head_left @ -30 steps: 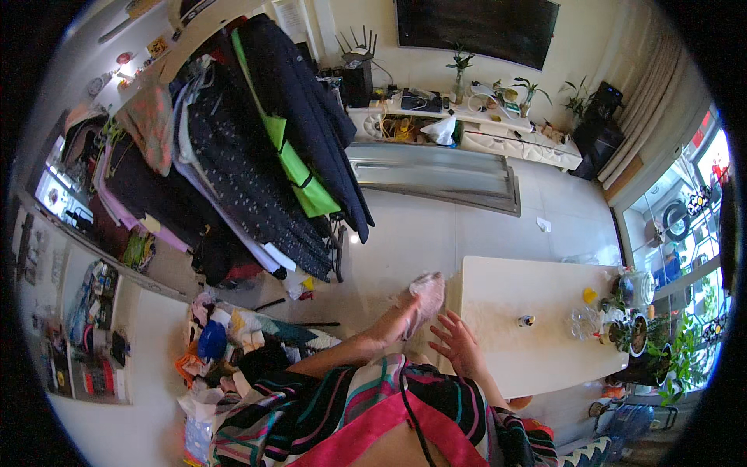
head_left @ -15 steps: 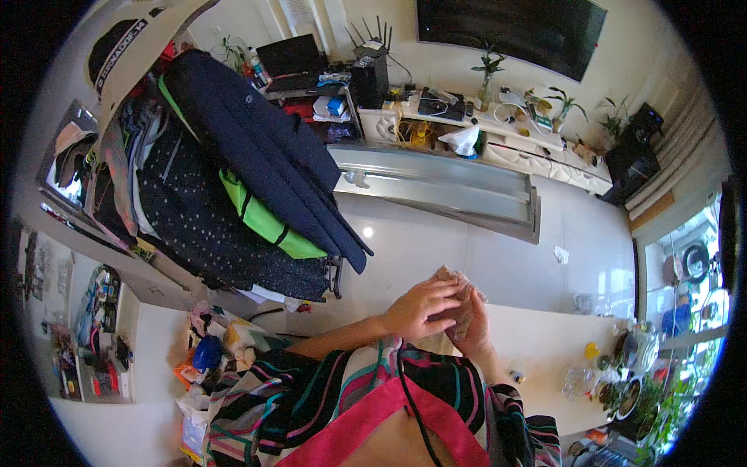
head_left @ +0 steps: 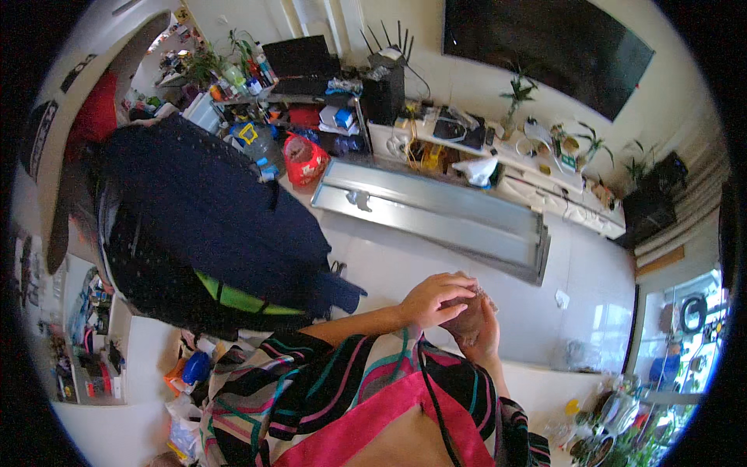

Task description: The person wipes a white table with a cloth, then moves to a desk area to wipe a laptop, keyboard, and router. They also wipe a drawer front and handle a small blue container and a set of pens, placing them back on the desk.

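Note:
In front of my chest, both hands close on a crumpled brownish-pink thing (head_left: 465, 317), thin and partly see-through at its edges; I cannot make out its kind. My left hand (head_left: 438, 300) reaches over from the left, fingers bent across its top. From below and the right, my right hand (head_left: 484, 339) cups it, with the thumb side up along its edge. Most of the thing is hidden between the palms and fingers.
Dark clothes (head_left: 218, 210) hang close on the left. Ahead on the floor lies a long metal-and-glass panel (head_left: 436, 219), with a red bag (head_left: 305, 159) by its left end. A white cabinet (head_left: 556, 194) lines the far wall. Plants (head_left: 622, 436) stand at lower right.
The view has shifted, and the hanging clothes now loom larger on the left. A red bag has come into sight. Both hands keep hold of the crumpled thing.

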A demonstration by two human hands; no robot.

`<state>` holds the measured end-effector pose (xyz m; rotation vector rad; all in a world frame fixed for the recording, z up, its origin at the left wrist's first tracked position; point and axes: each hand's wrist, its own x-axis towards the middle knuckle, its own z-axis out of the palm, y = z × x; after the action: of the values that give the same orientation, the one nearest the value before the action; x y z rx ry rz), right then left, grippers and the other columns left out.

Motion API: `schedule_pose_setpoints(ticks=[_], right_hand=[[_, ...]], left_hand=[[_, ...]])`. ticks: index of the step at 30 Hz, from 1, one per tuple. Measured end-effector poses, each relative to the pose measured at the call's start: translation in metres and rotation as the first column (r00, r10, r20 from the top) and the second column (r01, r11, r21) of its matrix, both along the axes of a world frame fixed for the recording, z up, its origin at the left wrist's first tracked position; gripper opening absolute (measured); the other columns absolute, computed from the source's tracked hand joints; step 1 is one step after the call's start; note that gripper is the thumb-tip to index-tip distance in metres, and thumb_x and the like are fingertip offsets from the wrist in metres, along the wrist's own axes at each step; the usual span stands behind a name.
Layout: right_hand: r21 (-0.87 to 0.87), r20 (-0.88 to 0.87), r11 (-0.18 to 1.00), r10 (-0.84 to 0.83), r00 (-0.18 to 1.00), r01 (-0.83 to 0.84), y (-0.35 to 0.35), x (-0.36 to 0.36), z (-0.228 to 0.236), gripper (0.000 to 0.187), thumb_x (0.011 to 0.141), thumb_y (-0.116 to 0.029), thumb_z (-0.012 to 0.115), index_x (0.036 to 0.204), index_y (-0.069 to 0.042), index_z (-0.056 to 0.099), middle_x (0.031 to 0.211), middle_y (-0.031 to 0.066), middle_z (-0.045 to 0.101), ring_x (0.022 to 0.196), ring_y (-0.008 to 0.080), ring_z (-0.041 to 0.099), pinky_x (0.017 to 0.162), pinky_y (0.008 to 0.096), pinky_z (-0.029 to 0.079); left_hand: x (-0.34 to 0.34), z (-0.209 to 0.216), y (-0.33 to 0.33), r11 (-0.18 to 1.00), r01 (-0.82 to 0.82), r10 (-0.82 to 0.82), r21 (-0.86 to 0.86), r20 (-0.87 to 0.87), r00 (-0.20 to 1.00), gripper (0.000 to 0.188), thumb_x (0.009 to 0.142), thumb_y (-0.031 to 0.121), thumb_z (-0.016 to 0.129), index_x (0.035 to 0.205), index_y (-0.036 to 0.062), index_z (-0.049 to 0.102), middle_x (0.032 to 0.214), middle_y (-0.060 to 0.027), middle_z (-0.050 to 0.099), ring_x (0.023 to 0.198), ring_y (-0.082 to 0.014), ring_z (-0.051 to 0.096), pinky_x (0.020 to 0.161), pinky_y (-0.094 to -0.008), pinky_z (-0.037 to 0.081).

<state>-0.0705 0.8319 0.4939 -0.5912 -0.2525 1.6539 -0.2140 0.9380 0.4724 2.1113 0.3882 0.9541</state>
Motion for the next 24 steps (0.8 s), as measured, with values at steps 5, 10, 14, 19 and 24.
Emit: schedule_pose_setpoints(ticks=[5,10,14,19,24], right_hand=[[0.011,-0.002,0.994,-0.105,0.994,0.105,0.088,0.014,0.001,0.06,0.105,-0.049,0.039,0.153,-0.012,0.039,0.152,0.0103,0.046,0.139,0.0328,0.047,0.114,0.0519,0.04],[-0.056,-0.005,0.992,-0.11,0.994,0.109,0.148,0.031,-0.001,0.056,0.105,-0.051,0.039,0.148,-0.016,0.046,0.147,0.0095,0.052,0.136,0.0292,0.051,0.109,0.051,0.045],[-0.044,0.002,0.998,-0.037,0.999,0.037,0.204,0.066,-0.011,0.054,0.105,-0.053,0.037,0.146,-0.019,0.048,0.147,0.008,0.052,0.135,0.029,0.052,0.108,0.0503,0.046],[0.033,-0.094,0.999,0.011,0.996,-0.008,0.307,0.076,-0.001,0.057,0.108,-0.048,0.035,0.155,-0.016,0.038,0.157,0.007,0.042,0.143,0.0286,0.042,0.117,0.0466,0.036],[-0.011,-0.089,0.981,0.194,0.977,-0.195,0.394,0.056,-0.001,0.057,0.108,-0.048,0.035,0.156,-0.017,0.037,0.159,0.0067,0.039,0.146,0.0282,0.039,0.118,0.0449,0.035]], left_hand=[[0.026,0.033,0.103,0.999,-0.044,0.044,0.001,0.046,0.998,0.024,0.09,0.014,0.07,0.113,0.0069,0.069,0.133,-0.0132,0.065,0.116,-0.031,0.062,0.099,-0.0411,0.049],[0.057,0.03,0.172,0.998,-0.035,0.037,-0.06,0.045,0.998,0.023,0.092,0.013,0.068,0.114,0.0073,0.069,0.134,-0.0131,0.064,0.12,-0.031,0.061,0.103,-0.042,0.046],[0.074,0.01,0.217,0.994,0.033,-0.026,0.108,-0.065,0.998,0.036,0.091,0.023,0.07,0.125,0.0085,0.066,0.141,-0.0134,0.059,0.133,-0.0337,0.051,0.112,-0.0483,0.039],[0.069,0.023,0.269,0.963,-0.03,0.123,0.267,-0.339,0.933,0.066,0.093,0.036,0.066,0.15,0.0091,0.046,0.162,-0.0113,0.034,0.154,-0.0342,0.02,0.124,-0.0558,0.012],[0.036,0.019,0.334,0.925,-0.206,0.306,0.32,-0.302,0.903,0.069,0.091,0.041,0.065,0.149,0.0082,0.047,0.16,-0.013,0.038,0.153,-0.0368,0.022,0.124,-0.0569,0.012]])
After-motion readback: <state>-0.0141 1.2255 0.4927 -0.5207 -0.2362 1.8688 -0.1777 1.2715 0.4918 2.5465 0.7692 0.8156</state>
